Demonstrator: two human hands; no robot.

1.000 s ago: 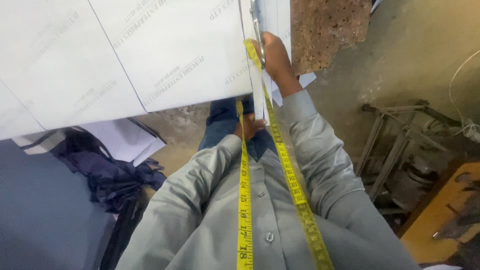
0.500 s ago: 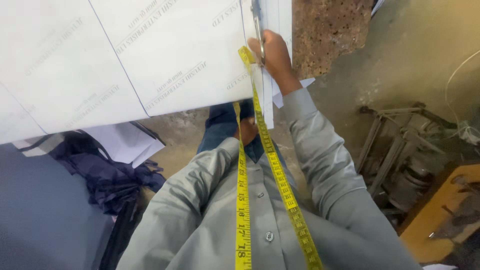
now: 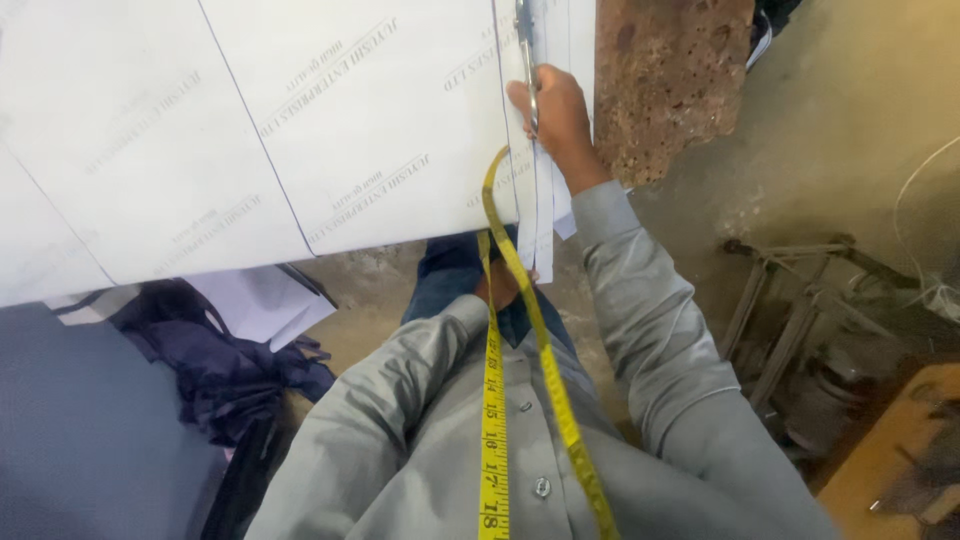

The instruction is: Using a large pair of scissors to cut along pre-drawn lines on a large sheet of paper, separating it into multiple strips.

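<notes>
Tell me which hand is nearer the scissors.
Right. The right hand grips the scissors at the edge of the white paper sheet. The left hand sits lower, mostly hidden under that sheet's near edge, apart from them.

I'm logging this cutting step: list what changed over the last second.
The right hand with the scissors has moved a little further up the line on the white paper sheet. The yellow tape measure stays draped down the grey shirt, and the left hand stays below the sheet's edge.
</notes>
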